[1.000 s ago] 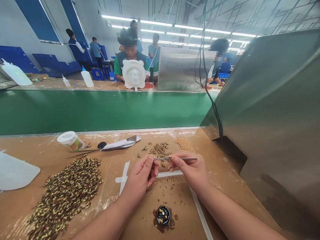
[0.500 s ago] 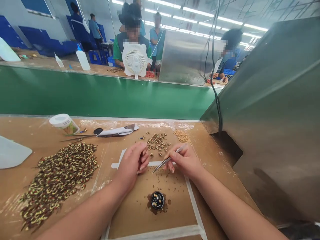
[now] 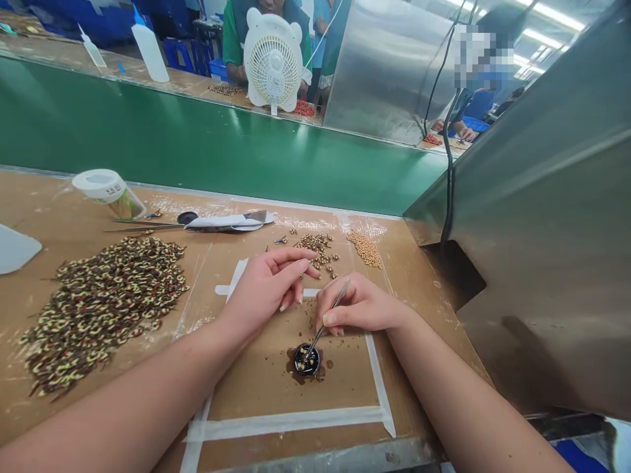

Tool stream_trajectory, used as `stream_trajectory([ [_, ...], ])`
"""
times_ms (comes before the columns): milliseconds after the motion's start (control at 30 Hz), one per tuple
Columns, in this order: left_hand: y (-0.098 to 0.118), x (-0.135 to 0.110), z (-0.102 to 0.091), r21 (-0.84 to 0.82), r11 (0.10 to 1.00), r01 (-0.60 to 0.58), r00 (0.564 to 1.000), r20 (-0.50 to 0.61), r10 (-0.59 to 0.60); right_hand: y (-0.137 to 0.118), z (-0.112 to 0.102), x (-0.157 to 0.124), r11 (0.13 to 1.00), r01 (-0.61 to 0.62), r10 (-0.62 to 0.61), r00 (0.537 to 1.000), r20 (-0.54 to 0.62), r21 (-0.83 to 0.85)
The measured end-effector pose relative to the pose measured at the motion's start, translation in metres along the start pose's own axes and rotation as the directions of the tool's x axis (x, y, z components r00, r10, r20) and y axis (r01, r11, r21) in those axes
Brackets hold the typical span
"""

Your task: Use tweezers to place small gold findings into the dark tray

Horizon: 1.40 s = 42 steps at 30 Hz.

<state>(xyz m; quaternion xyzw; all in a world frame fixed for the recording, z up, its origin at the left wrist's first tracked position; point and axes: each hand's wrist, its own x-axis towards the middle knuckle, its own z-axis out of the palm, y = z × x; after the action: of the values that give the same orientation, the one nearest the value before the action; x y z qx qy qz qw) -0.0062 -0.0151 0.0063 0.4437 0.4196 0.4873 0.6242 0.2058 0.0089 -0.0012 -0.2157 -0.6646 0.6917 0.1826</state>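
My right hand (image 3: 357, 302) grips a pair of metal tweezers (image 3: 336, 303), whose tips reach down into a small round cup (image 3: 300, 369) of dark liquid. A few pale beads sit in that liquid. My left hand (image 3: 269, 282) hovers just left of the tweezers, fingers loosely stretched and apart, with nothing visible in them. Right behind its fingertips lies a small group of brown-and-cream pieces (image 3: 315, 244). Beyond my right hand is a patch of tan beads (image 3: 365, 249).
A large heap of brown-and-cream pieces (image 3: 106, 302) covers the left. Behind it are a white tub (image 3: 109, 190) and a wrapped blade-like tool (image 3: 227, 222). A metal panel (image 3: 552, 217) rises at the right. Across the green strip (image 3: 197, 144) stand a fan (image 3: 274, 62) and co-workers.
My right hand has turned the tweezers down, and their tips have entered the cup. My left hand's fingers have uncurled and stretched to the right. The camera view has tilted downward.
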Motion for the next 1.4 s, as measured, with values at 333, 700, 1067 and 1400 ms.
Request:
stream_trajectory([
  [333, -0.001, 0.001, -0.001, -0.063, 0.998, 0.032, 0.999, -0.008, -0.033, -0.001, 0.004, 0.001, 0.998, -0.009, 0.008, 1.0, -0.008, -0.061],
  [700, -0.001, 0.001, -0.003, -0.071, 0.996, 0.05, 0.999, 0.006, -0.05, -0.004, 0.004, 0.001, 0.996, -0.014, 0.013, 1.0, -0.011, -0.084],
  [1067, -0.002, 0.001, -0.002, -0.006, 1.0, 0.021, 1.0, 0.001, -0.021, -0.005, 0.003, 0.001, 0.999, -0.006, 0.004, 0.999, -0.034, -0.049],
  [1400, -0.003, 0.002, -0.002, 0.023, 0.999, 0.029, 0.999, -0.014, -0.029, 0.005, 0.013, 0.008, 0.976, 0.124, -0.064, 0.95, -0.306, 0.182],
])
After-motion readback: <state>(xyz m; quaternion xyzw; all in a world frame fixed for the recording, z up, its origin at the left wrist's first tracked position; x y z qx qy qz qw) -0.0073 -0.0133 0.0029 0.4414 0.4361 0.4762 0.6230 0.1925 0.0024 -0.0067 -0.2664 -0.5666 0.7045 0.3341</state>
